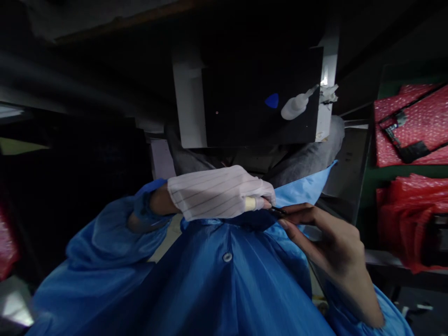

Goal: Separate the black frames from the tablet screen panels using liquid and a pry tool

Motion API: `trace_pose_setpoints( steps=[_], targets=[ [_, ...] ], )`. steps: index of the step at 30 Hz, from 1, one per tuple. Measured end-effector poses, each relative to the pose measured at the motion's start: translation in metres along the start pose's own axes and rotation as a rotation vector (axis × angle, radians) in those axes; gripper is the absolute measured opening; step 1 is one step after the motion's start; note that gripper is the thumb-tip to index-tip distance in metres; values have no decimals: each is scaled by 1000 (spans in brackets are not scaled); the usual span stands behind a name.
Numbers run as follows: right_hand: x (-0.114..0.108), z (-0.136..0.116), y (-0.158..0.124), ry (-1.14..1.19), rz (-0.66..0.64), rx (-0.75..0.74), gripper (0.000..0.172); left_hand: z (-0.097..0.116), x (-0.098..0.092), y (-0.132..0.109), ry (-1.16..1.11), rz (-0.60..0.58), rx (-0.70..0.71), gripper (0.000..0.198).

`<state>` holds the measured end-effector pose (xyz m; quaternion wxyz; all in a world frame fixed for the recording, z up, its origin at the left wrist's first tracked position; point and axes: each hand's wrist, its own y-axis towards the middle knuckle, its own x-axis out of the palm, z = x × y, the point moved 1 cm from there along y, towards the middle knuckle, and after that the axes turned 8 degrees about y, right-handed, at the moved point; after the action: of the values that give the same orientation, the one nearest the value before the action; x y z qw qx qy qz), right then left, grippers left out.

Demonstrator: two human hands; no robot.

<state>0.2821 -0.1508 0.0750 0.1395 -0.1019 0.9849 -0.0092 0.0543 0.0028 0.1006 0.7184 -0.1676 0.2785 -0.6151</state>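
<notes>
My left hand (pixel 224 192) wears a white glove with thin dark stripes, and a pale yellow band wraps one finger near its bare tip. Its fingers are closed at one end of a small thin black piece (pixel 279 210). At the other end, my bare right hand (pixel 327 240) pinches that piece between thumb and fingers. Both hands are close together in front of my blue smock (pixel 210 275). What kind of part the black piece is, I cannot make out; much of it is hidden by the fingers.
Ahead, a black mat (pixel 245 93) carries a blue triangular pick (pixel 272 100) and a white squeeze bottle (pixel 294 107) lying tilted. Crumpled white material (pixel 328 94) sits by its right edge. At right are pink bubble-wrap bags (pixel 420 116) with black parts, and red bags (pixel 402 219).
</notes>
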Motion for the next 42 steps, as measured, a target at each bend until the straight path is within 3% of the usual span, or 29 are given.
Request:
trace_pose_setpoints(
  steps=[3, 10, 28, 42],
  targets=[
    [-1, 0, 0, 13, -1, -8, 11, 4, -1, 7, 5, -4, 20, 27],
    [-2, -2, -1, 30, -7, 8, 11, 10, 3, 17, -9, -41, -97, 29],
    [7, 9, -5, 104, 29, 82, 13, 6, 8, 20, 0, 12, -187, 28],
    [13, 16, -12, 81, -42, 131, 17, 8, 6, 21, 15, 16, -238, 28]
  ],
)
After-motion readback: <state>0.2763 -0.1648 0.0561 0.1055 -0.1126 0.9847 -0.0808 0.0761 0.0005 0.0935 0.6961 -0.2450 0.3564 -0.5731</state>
